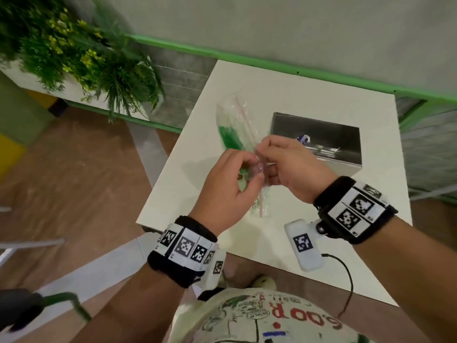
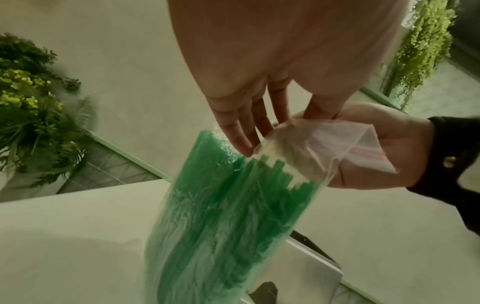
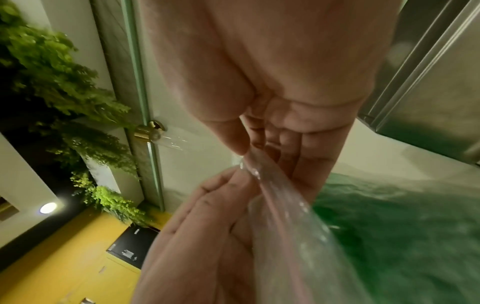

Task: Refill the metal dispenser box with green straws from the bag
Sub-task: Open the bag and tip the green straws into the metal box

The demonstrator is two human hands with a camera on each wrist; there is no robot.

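Note:
A clear zip bag (image 1: 235, 125) full of green straws (image 2: 233, 216) hangs over the white table (image 1: 272, 90), held up by both hands. My left hand (image 1: 230, 184) pinches one side of the bag's mouth (image 2: 324, 144), and my right hand (image 1: 284, 167) pinches the other side. In the right wrist view the clear plastic (image 3: 280, 205) runs between thumb and fingers, with the green straws (image 3: 402, 226) blurred below. The metal dispenser box (image 1: 319, 142) stands just right of the hands, lid shut, a small blue-and-white label on top.
A white device (image 1: 305, 243) with a black cable lies near the table's front edge. Green plants (image 1: 81, 53) in a planter stand at the left. A green rail runs behind the table. The wooden floor lies to the left.

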